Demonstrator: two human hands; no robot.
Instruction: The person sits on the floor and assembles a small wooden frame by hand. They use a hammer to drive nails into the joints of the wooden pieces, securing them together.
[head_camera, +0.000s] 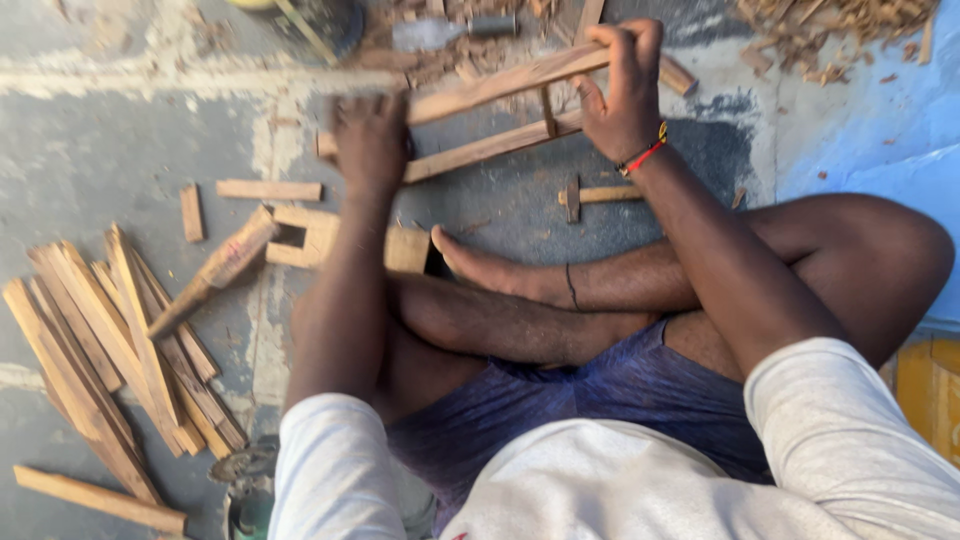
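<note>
Right-hand fingers (630, 40) wrapped tight round the upper rail of a small wooden frame (500, 115), held just above the concrete floor (120, 150) toward its far edge. Left hand (370, 140) pressed flat over the frame's other end, blurry, so can't tell if curled or spread. Probably best to keep both rails square and push evenly, no twisting. Hammer (590, 195) lying just under the right wrist; pile of slats (110, 340) off near the left edge.

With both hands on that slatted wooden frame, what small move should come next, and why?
Probably press the upper slat down toward the lower slat. The right hand grips the upper slat's end, the left hand braces the frame, and a short crosspiece between them looks tilted, not yet seated. The hammer lies unused.
</note>
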